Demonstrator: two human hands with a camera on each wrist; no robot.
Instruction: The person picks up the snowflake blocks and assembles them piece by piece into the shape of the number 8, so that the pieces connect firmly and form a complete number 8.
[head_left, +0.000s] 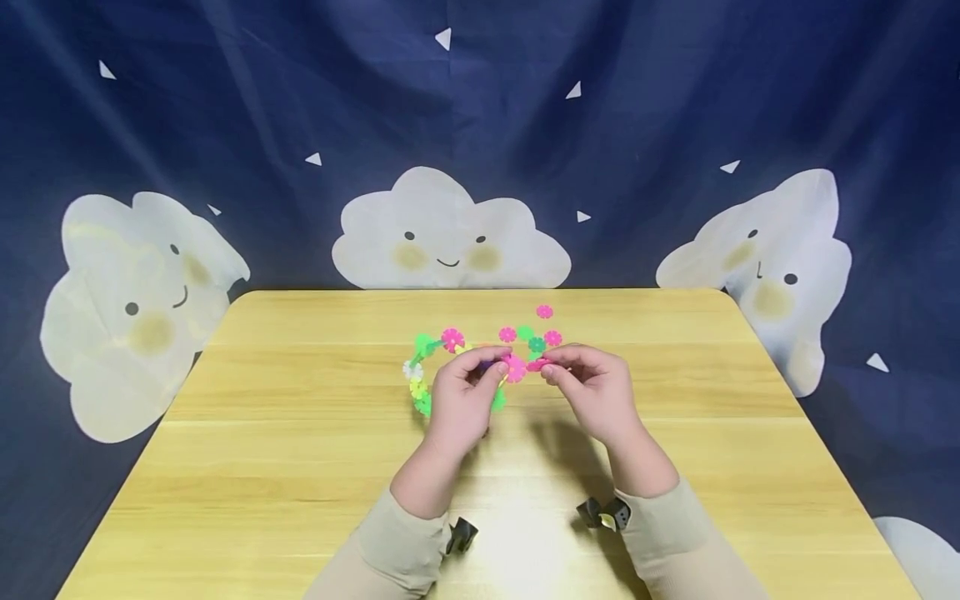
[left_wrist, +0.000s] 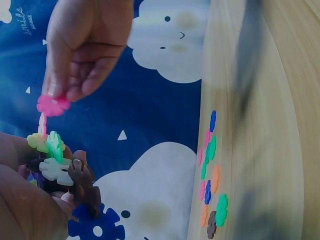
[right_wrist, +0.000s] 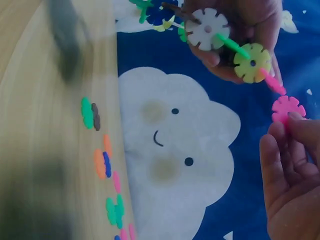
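My left hand (head_left: 461, 404) grips a chain of interlocking snowflake discs, which curves out beyond its far side with green, pink, white (head_left: 412, 370) and yellow pieces. In the right wrist view, a white disc (right_wrist: 207, 29), a yellow disc (right_wrist: 253, 70) and an edge-on pink disc (right_wrist: 272, 81) lead out from the left fingers. Between thumb and fingertips, my right hand (head_left: 596, 387) pinches another pink disc (right_wrist: 288, 106), its edge right at the chain's pink end. A blue disc (left_wrist: 95, 227) hangs at the chain's lower part in the left wrist view.
Loose discs lie on the wooden table (head_left: 300, 483) beyond the hands, among them pink (head_left: 544, 312) and green (head_left: 525, 332) ones. Orange (left_wrist: 215, 179), blue and brown ones show in the wrist views. A dark blue cloud-print curtain (head_left: 510, 100) hangs behind the table.
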